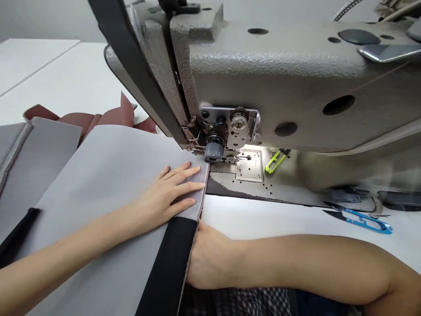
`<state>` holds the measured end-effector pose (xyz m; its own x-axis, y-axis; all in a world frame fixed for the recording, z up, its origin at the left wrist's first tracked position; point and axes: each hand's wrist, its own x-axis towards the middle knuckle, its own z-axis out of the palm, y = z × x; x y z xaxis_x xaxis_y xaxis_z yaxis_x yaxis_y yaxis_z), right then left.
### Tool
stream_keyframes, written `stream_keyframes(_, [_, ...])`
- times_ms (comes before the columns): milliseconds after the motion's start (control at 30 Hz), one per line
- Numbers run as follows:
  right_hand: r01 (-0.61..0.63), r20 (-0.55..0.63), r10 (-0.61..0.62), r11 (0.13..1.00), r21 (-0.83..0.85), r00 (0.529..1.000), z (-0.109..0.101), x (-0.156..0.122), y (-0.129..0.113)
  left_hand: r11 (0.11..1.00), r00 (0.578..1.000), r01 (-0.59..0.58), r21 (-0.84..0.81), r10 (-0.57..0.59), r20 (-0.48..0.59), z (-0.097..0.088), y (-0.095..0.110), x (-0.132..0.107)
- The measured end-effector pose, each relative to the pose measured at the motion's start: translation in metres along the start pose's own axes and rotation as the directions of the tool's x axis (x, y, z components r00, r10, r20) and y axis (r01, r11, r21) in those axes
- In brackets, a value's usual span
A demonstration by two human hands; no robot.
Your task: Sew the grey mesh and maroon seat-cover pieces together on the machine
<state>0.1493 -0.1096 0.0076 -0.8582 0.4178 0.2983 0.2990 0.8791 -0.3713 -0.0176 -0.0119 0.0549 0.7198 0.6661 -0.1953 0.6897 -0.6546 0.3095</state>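
A large grey fabric panel with a black strip along its near right edge runs up to the sewing machine's presser foot area. My left hand lies flat on the panel, fingers spread, with its fingertips close to the right edge. My right hand is at that same edge, lower down beside the black strip. Its fingers go out of sight beneath the fabric, so their grip is hidden. The sewing machine head stands just beyond the panel, its roller right by the fabric's far corner.
Yellow-green thread snips lie on the machine bed right of the needle plate. Blue thread snips rest on the white table. Reddish-brown pieces and another grey piece lie at the left.
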Motion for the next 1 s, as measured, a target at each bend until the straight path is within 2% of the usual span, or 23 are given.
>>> stream_keyframes(133, [0.018, -0.085, -0.021, 0.999, -0.030, 0.996, 0.003, -0.002, 0.002, 1.000, 1.000, -0.012, -0.010, 0.012, -0.027, -0.001, -0.004, 0.006])
stream_keyframes(233, [0.011, -0.076, -0.010, 1.000, 0.011, 0.997, 0.004, -0.002, 0.006, 0.998, 0.995, -0.068, -0.009, 0.067, -0.068, -0.006, -0.003, 0.012])
stream_keyframes(333, [-0.019, -0.087, 0.020, 1.000, 0.021, 0.996, 0.000, -0.003, 0.009, 0.991, 0.990, -0.132, -0.011, 0.132, -0.053, -0.011, -0.004, 0.018])
stream_keyframes(433, [0.001, -0.109, -0.001, 1.000, -0.003, 0.994, -0.006, -0.007, 0.008, 0.985, 0.986, -0.161, -0.057, 0.158, -0.056, -0.012, -0.008, 0.022])
stream_keyframes(600, [-0.047, -0.148, 0.043, 0.999, -0.022, 0.988, -0.006, -0.009, 0.011, 0.983, 0.987, -0.157, -0.098, 0.151, -0.061, -0.014, -0.014, 0.028])
stream_keyframes(700, [-0.047, -0.133, 0.047, 0.999, 0.000, 0.990, -0.003, -0.008, 0.019, 0.983, 0.987, -0.155, -0.102, 0.150, -0.055, -0.017, -0.014, 0.034])
stream_keyframes(867, [-0.051, -0.156, 0.043, 0.997, -0.049, 0.987, -0.003, -0.005, 0.031, 0.988, 0.995, -0.103, -0.117, 0.102, -0.010, -0.023, -0.015, 0.043])
stream_keyframes(1000, [-0.086, -0.152, 0.074, 0.994, -0.069, 0.986, -0.005, -0.003, 0.037, 0.988, 0.997, -0.078, -0.132, 0.076, -0.022, -0.025, -0.021, 0.047])
